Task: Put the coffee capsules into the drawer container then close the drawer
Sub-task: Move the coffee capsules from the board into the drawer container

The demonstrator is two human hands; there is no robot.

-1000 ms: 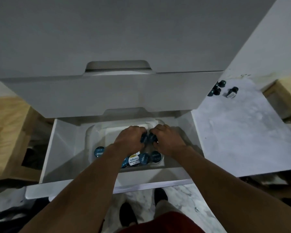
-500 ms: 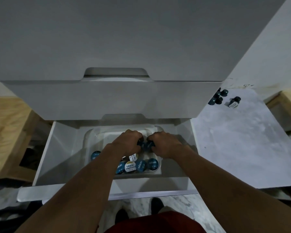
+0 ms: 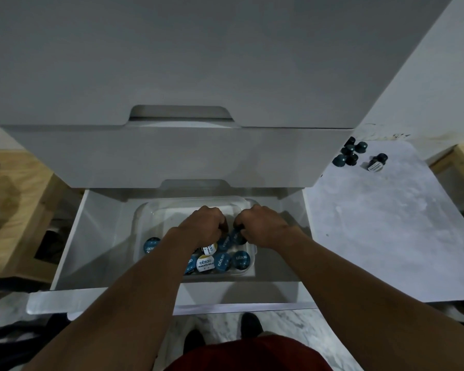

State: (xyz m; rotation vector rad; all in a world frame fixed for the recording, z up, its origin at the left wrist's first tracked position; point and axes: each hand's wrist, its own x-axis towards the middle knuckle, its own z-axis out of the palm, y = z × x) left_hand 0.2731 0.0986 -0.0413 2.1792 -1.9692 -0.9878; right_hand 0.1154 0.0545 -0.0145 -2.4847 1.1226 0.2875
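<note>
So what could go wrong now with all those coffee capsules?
The left hand and right hand hold coffee capsules bunched over the clear container; one might slip and land in the drawer beside it. Also, loose capsules sit on the marbled top, so closing the drawer now would leave them out.

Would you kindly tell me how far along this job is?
Several capsules lie in the clear container. The left hand and right hand hold further capsules over it. A capsule cluster is left on the marble surface, and the drawer is open.
</note>
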